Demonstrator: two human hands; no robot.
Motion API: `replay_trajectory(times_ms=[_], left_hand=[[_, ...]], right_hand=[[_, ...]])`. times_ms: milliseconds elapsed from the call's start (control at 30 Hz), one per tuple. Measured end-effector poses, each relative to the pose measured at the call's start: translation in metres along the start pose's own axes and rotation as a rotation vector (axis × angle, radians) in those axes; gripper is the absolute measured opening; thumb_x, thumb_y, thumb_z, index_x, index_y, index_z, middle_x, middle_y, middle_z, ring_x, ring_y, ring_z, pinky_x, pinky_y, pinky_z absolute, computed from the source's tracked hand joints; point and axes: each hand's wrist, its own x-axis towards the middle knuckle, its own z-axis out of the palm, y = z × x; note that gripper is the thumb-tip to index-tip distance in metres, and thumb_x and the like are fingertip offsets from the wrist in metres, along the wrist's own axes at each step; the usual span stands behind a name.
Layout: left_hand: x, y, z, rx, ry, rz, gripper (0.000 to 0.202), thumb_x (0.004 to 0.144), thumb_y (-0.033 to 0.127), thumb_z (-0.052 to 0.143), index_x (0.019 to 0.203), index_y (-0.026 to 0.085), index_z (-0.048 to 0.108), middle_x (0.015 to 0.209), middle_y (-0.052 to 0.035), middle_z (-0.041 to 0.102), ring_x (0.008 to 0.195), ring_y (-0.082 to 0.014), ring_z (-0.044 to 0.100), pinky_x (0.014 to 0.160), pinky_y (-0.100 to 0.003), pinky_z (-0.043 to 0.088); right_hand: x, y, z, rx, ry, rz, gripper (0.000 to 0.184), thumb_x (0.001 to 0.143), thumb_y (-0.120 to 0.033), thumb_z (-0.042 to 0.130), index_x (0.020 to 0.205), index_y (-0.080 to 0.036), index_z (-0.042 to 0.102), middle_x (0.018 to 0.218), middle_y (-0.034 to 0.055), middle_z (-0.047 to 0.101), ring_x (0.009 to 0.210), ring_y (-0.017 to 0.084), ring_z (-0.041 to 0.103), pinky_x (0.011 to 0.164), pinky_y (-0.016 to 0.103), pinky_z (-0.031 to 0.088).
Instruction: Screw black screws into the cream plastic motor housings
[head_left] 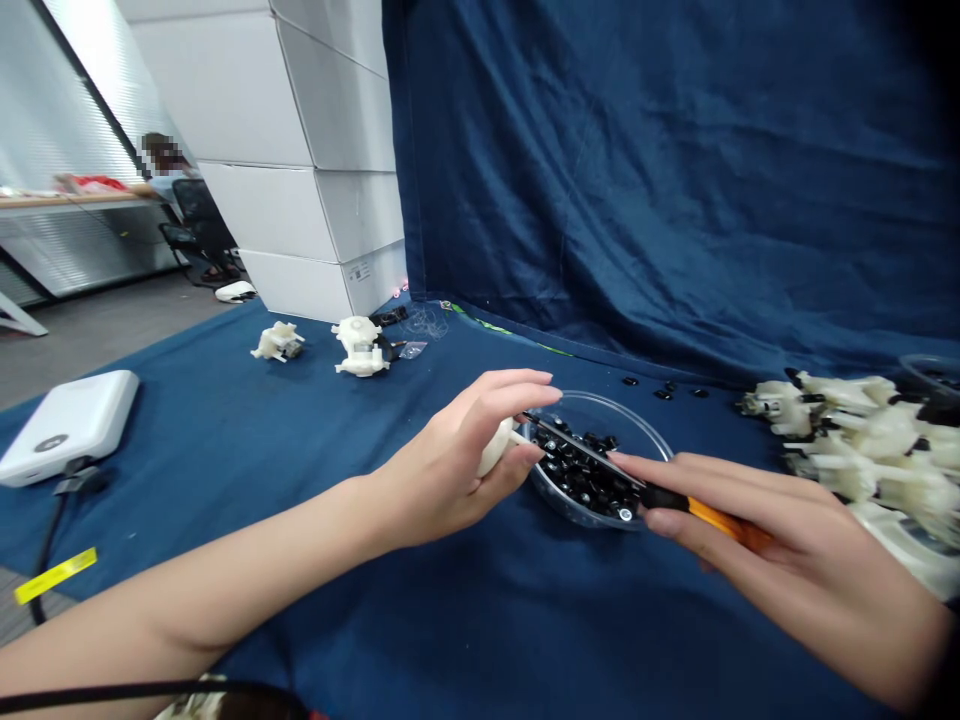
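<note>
My left hand (pixel 457 450) is closed around a small cream-white plastic part (pixel 496 447), mostly hidden by the fingers, with a thin pale stem poking out. My right hand (pixel 780 530) grips a screwdriver (pixel 716 517) by its orange and black handle. Its long metal shaft slants up to the left, and its dark tip is close to the left fingertips; whether it touches the part I cannot tell. Under the shaft stands a clear round bowl (pixel 652 430) holding many small black pieces (pixel 577 465), some with shiny metal centres.
Cream plastic assemblies are piled at right (pixel 862 430); two others (pixel 279 341) (pixel 361 346) stand farther back at left. Loose black pieces (pixel 664 394) lie behind the bowl. A white power bank (pixel 71 425) with a cable is at left. White boxes (pixel 292 210) and a blue curtain (pixel 675 180) rise behind. A person (pixel 169 185) sits far off.
</note>
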Motion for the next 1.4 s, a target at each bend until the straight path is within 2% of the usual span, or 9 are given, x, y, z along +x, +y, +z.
replay_trajectory(times_ms=[133,300,467,667,800,1067,1267,1333,1400], left_hand=[[-0.004,0.001,0.005,0.009,0.017,-0.117,0.065,0.102,0.014,0.069,0.159,0.025,0.04,0.155,-0.0178,0.057,0.141,-0.0283,0.06,0.116,-0.045,0.055],[-0.007,0.011,0.01,-0.046,0.106,-0.306,0.063,0.102,0.017,0.071,0.157,0.029,0.041,0.155,-0.0138,0.056,0.109,-0.0194,0.07,0.098,-0.037,0.059],[-0.004,0.02,0.008,-0.129,0.149,-0.344,0.057,0.102,0.018,0.072,0.151,0.03,0.045,0.149,-0.0112,0.06,0.108,-0.0188,0.07,0.096,-0.036,0.06],[0.0,0.029,0.008,-0.208,0.171,-0.434,0.045,0.107,0.024,0.067,0.146,0.029,0.045,0.145,-0.0089,0.062,0.103,-0.0152,0.069,0.09,-0.032,0.06],[0.0,0.029,0.006,-0.176,0.134,-0.456,0.044,0.107,0.026,0.067,0.146,0.025,0.047,0.143,-0.0115,0.065,0.099,-0.0157,0.07,0.087,-0.032,0.061],[-0.004,0.015,0.005,-0.037,0.049,-0.238,0.051,0.104,0.018,0.066,0.151,0.026,0.045,0.157,-0.0161,0.057,0.135,-0.0276,0.066,0.103,-0.039,0.061],[-0.001,0.012,-0.001,0.02,0.004,-0.123,0.051,0.104,0.015,0.065,0.15,0.022,0.046,0.158,-0.0222,0.057,0.144,-0.0297,0.061,0.106,-0.04,0.062],[0.001,0.011,-0.005,0.037,-0.014,-0.072,0.05,0.104,0.015,0.064,0.15,0.021,0.046,0.157,-0.0235,0.058,0.149,-0.0305,0.058,0.111,-0.043,0.06],[0.003,0.01,-0.008,0.045,-0.027,-0.035,0.049,0.104,0.016,0.064,0.15,0.021,0.047,0.155,-0.0237,0.06,0.15,-0.0311,0.057,0.116,-0.048,0.057]], right_hand=[[0.001,-0.004,0.004,-0.109,0.131,-0.041,0.036,0.112,-0.041,0.059,0.148,-0.036,0.06,0.116,-0.0026,0.079,0.087,0.011,0.078,0.077,0.018,0.06],[-0.002,-0.008,0.009,-0.164,0.177,0.011,0.037,0.106,-0.058,0.064,0.125,-0.026,0.062,0.092,-0.0019,0.078,0.063,0.012,0.073,0.055,0.02,0.056],[-0.004,-0.005,0.009,-0.258,0.25,-0.115,0.026,0.109,-0.033,0.065,0.134,-0.025,0.065,0.116,-0.0006,0.08,0.091,0.012,0.08,0.08,0.022,0.059],[-0.009,-0.001,0.003,-0.516,0.269,-0.2,0.058,0.106,-0.015,0.065,0.16,-0.036,0.057,0.127,-0.0036,0.079,0.086,0.012,0.079,0.071,0.027,0.054],[-0.012,0.001,0.001,-0.469,0.208,-0.236,0.056,0.107,-0.017,0.065,0.16,-0.032,0.058,0.133,-0.0018,0.078,0.095,0.013,0.08,0.079,0.024,0.059],[-0.009,0.0,0.001,-0.359,0.16,-0.185,0.047,0.107,-0.021,0.064,0.153,-0.032,0.064,0.129,-0.0013,0.078,0.089,0.013,0.081,0.076,0.023,0.063],[-0.006,-0.004,0.002,-0.097,0.177,-0.113,0.046,0.102,-0.02,0.069,0.145,-0.037,0.069,0.13,-0.001,0.079,0.103,0.018,0.082,0.088,0.026,0.068],[-0.004,-0.007,0.0,0.001,0.177,-0.037,0.041,0.101,-0.025,0.072,0.138,-0.041,0.074,0.122,-0.0035,0.082,0.099,0.018,0.082,0.09,0.027,0.068],[-0.002,-0.013,-0.003,0.164,0.12,0.119,0.033,0.098,-0.036,0.078,0.13,-0.041,0.079,0.107,-0.0032,0.085,0.082,0.016,0.082,0.075,0.024,0.068]])
